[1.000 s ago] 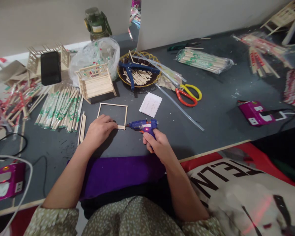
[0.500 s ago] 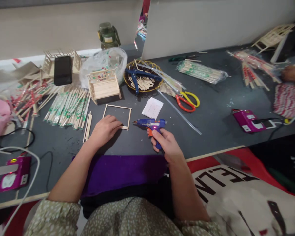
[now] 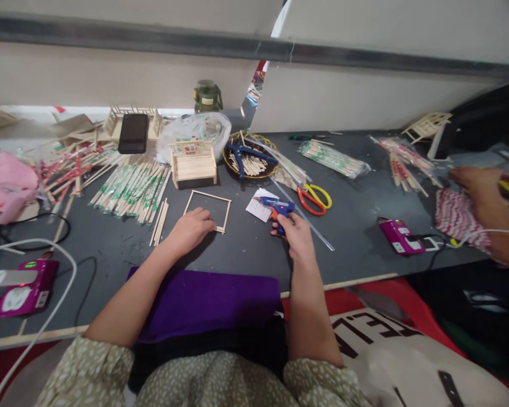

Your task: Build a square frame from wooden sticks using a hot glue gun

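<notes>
My right hand (image 3: 296, 233) is wrapped round the handle of a blue hot glue gun (image 3: 275, 204). The gun's nozzle points left, over a white slip of paper (image 3: 255, 210) and apart from the sticks. A square frame of thin wooden sticks (image 3: 229, 213) lies flat on the grey table. My left hand (image 3: 194, 229) is closed at the frame's near side, fingertips pressed on the near stick; the palm hides the frame's near left corner. Several loose sticks (image 3: 159, 223) lie left of that hand.
Behind stand a small stick-built bench (image 3: 194, 168) and a basket (image 3: 275, 169) with cut sticks and blue pliers. Scissors (image 3: 314, 199) and a clear glue stick (image 3: 322, 237) lie right. Wrapped sticks (image 3: 129, 189) lie left. A co-worker's arm (image 3: 487, 198) is far right, near a purple box (image 3: 401, 236).
The glue gun has moved away from the frame's near right corner, rightward and up over the paper. My left hand stays at the frame. The camera view has tilted up.
</notes>
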`<state>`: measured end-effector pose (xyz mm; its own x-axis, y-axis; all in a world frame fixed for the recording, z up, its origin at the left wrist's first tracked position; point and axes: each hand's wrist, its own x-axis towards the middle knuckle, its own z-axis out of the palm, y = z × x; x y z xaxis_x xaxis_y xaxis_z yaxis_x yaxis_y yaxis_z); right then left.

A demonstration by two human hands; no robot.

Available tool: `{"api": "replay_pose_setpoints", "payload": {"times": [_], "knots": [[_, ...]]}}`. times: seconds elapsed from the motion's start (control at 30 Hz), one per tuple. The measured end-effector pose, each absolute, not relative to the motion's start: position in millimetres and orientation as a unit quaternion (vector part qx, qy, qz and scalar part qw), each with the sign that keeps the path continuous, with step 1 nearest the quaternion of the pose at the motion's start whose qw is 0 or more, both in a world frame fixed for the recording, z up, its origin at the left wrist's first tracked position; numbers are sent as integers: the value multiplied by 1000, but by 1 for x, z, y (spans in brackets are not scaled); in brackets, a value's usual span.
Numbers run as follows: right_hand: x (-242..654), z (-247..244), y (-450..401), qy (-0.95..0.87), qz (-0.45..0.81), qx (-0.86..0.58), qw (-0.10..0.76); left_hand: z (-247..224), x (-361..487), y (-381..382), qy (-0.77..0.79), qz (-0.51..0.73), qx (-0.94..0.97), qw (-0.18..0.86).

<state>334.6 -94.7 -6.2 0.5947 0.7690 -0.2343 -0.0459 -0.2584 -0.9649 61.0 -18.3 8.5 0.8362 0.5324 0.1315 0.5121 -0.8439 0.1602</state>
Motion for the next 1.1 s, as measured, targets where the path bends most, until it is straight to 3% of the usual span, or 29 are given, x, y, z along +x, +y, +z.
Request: {"api": "replay_pose_setpoints", "payload": {"times": [0.2, 0.3, 0.37, 0.43, 0.67, 0.8, 0.93, 1.1], "knots": [[333, -4, -105, -445, 79, -836, 312, 13, 38, -3, 364, 185, 908, 95], [315, 9, -99, -517, -7, -793, 323, 14, 20, 9, 453, 252, 849, 100], [294, 17, -86, -588, 29, -731, 346, 14, 13, 13, 498, 291, 812, 95], [268, 23, -67, -668, 84, -668, 316, 13, 12, 14, 521, 321, 786, 87], [208, 22, -3, -732, 65, -676, 62, 12, 23, 7, 532, 404, 742, 60], [205, 23, 6, -727, 58, -683, -27, 13, 21, 8, 540, 425, 722, 77], [210, 27, -9, -713, 96, -694, -41, 13, 19, 8, 551, 421, 714, 95], [211, 31, -51, -639, 178, -748, 9, 16, 17, 9, 571, 381, 717, 120]]}}
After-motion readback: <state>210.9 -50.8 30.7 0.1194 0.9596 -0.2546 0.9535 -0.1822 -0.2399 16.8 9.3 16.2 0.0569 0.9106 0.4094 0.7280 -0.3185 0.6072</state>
